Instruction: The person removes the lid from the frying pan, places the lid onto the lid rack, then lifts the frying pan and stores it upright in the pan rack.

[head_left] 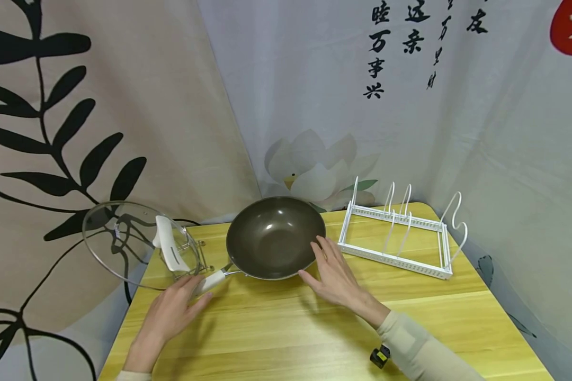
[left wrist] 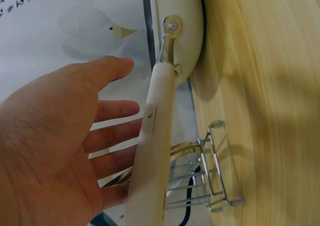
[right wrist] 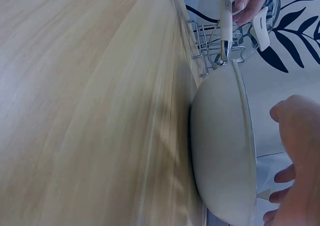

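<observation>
A wok point(head_left: 276, 238), dark inside and pale outside, sits on the table with its white handle point(head_left: 212, 281) pointing toward the left front. My left hand point(head_left: 169, 312) is at this handle. In the left wrist view its loosely extended fingers point(left wrist: 117, 136) reach behind the handle, while the thumb stands apart from it. Beside the wok's right rim, my right hand point(head_left: 336, 275) has its fingers spread and the thumb near the front edge. The right wrist view shows that hand point(right wrist: 300, 161) next to the wok's pale outer wall point(right wrist: 220, 146), holding nothing.
Left of the wok, a glass lid with a white handle point(head_left: 170, 244) stands tilted in a small metal wire rack point(head_left: 204, 256). A white rack with upright loops point(head_left: 395, 259) lies at the back right of the wooden table point(head_left: 276, 338). Printed curtains hang behind.
</observation>
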The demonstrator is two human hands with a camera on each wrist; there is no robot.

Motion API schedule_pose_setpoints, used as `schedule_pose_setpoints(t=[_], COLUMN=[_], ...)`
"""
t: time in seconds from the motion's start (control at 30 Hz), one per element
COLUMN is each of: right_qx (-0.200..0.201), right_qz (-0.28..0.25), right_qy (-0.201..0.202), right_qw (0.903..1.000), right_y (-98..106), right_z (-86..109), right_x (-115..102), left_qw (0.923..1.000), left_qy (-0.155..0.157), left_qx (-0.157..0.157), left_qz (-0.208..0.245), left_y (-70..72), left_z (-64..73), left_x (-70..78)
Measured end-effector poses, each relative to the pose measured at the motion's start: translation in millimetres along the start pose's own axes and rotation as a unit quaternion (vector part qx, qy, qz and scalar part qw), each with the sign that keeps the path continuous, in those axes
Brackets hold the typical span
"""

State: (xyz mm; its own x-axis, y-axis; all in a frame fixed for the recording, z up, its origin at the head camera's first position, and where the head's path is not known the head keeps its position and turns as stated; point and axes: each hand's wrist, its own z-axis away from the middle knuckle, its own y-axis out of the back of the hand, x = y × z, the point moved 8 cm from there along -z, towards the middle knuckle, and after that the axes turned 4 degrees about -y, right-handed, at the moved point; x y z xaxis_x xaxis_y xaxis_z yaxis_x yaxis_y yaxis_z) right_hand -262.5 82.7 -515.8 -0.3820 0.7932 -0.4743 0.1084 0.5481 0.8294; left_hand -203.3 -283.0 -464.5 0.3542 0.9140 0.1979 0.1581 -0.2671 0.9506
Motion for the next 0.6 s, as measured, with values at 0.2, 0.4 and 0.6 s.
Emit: schedule_pose_setpoints(t=[0.2,0.4,0.6], right_qx=[0.009,0.034,0.053], right_qz=[0.014,0.035,0.051], right_qy=[-0.017,-0.023,-0.016], right_qw=[0.9997,0.9985,0.9972], right_y=[-0.9,0.9,0.8], right_z=[0.3,-0.3,0.0], right_x=[1.5,3.0,2.9], left_qw=[1.0000,0.9999,0.9999], left_qy=[-0.003,0.002,0.005], left_qx=[-0.008,-0.013,-0.012], left_qz=[0.003,0.008,0.004], left_y=[-4.8,-8.0,-10.3], left_z=[-1.2,-3.9,-4.1], left_x=[0.5,-0.5,-1.6])
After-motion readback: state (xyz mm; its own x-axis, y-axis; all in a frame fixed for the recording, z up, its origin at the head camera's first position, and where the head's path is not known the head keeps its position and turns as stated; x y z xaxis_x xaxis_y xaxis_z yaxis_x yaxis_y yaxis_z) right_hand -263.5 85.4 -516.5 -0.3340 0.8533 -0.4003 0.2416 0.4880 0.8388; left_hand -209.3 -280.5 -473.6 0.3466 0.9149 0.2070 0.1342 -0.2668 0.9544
